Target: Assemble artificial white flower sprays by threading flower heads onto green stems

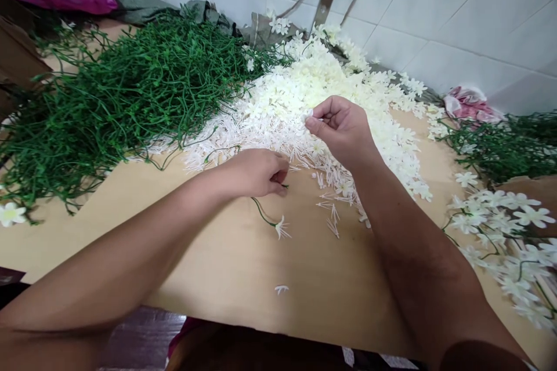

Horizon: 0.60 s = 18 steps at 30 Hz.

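A green stem (265, 215) tipped with a white stamen cluster lies on the table (217, 266), its upper end pinched in the left hand (256, 173), while the right hand (339, 127) pinches a small white flower (307, 116) above the white flower pile (304, 87), green stems heap (122, 87) far left.

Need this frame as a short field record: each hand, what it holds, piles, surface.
left hand: closed on a green stem with a white stamen tip, low over the board
right hand: raised, pinching a small white flower piece at the fingertips
centre pile: loose white petals and stamens
left pile: bare green stems
right side: finished stems with white flowers
surface: tan board
background: white tiled wall
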Motion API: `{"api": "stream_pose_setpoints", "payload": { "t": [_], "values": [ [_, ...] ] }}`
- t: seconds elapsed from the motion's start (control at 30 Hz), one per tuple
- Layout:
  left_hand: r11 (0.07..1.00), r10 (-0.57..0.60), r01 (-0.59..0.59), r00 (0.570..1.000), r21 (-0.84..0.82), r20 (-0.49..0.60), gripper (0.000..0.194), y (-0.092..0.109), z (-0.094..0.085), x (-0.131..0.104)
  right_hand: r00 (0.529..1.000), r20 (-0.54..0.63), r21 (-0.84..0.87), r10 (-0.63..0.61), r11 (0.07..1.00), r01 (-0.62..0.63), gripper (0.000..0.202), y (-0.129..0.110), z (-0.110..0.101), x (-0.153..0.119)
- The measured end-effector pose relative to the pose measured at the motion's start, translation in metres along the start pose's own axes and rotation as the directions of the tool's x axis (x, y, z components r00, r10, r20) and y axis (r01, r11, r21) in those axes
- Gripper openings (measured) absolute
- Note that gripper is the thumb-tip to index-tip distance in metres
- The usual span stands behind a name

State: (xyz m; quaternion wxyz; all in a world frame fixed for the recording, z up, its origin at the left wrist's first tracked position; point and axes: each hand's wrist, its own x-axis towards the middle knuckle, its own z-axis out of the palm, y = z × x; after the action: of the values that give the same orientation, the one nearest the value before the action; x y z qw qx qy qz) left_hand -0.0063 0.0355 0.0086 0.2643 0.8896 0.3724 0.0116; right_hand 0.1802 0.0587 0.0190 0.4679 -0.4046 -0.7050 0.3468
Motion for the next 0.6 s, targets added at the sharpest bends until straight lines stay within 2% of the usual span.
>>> {"api": "stream_pose_setpoints", "payload": {
  "t": [0.1,0.17,0.23,0.3,0.43,0.5,0.6],
  "values": [
    [0.998,0.032,-0.030,0.999,0.054,-0.022,0.014,0.000,0.006,0.003,0.999,0.028,0.055,0.036,0.998,-0.038,0.030,-0.003,0.001,-0.001],
    [1.000,0.025,-0.026,0.998,-0.015,-0.057,0.012,-0.005,0.009,0.007,0.995,0.057,0.114,0.078,0.990,-0.084,0.030,-0.003,0.005,-0.004],
    [0.987,0.001,-0.016,0.996,-0.159,-0.094,0.011,-0.012,0.010,0.010,0.987,0.097,0.175,0.131,0.974,-0.147,0.031,0.000,0.008,-0.010],
    [0.936,-0.047,0.000,0.991,-0.352,-0.126,0.012,-0.017,0.010,0.012,0.972,0.130,0.222,0.196,0.950,-0.221,0.032,0.004,0.010,-0.019],
    [0.747,-0.130,0.019,0.984,-0.665,-0.118,0.012,-0.018,0.008,0.013,0.931,0.130,0.291,0.340,0.885,-0.364,0.037,0.013,0.013,-0.036],
    [0.694,-0.130,0.016,0.986,-0.720,-0.103,0.010,-0.015,0.007,0.014,0.916,0.131,0.325,0.378,0.857,-0.400,0.038,0.017,0.015,-0.040],
    [0.682,-0.107,-0.011,0.988,-0.731,-0.115,0.009,-0.012,0.006,0.014,0.909,0.167,0.348,0.383,0.840,-0.418,0.038,0.020,0.016,-0.040]
  ]
}}
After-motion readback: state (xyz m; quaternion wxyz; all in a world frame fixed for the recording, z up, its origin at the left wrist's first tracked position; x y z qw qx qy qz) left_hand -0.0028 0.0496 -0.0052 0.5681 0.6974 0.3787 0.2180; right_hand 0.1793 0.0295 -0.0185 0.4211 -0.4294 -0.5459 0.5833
